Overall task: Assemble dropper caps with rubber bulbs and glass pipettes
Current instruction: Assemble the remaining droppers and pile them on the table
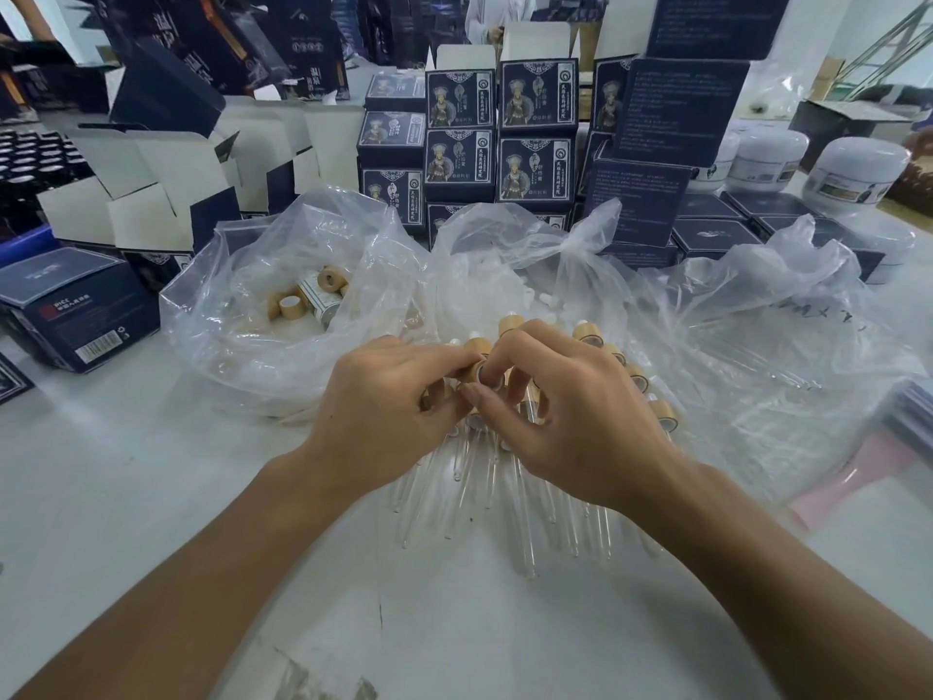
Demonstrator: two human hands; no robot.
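Note:
My left hand [389, 406] and my right hand [565, 406] meet over the middle of the table, and both pinch one wooden dropper cap [473, 372] between fingertips. Under them lies a fan of several assembled droppers, their wooden caps [588, 331] at the far side and glass pipettes [525, 517] pointing toward me. A clear plastic bag [242, 315] on the left holds loose wooden caps [293, 305]. A middle bag [525, 265] holds small white rubber bulbs [545, 298]. What the right hand's curled lower fingers hold is hidden.
Stacks of dark blue product boxes [500, 138] stand behind the bags, and open white-lined cartons [151, 194] sit at the left. White jars [853, 174] are at the far right. A third plastic bag [787, 325] and a pink object [868, 472] lie right. A person stands far back.

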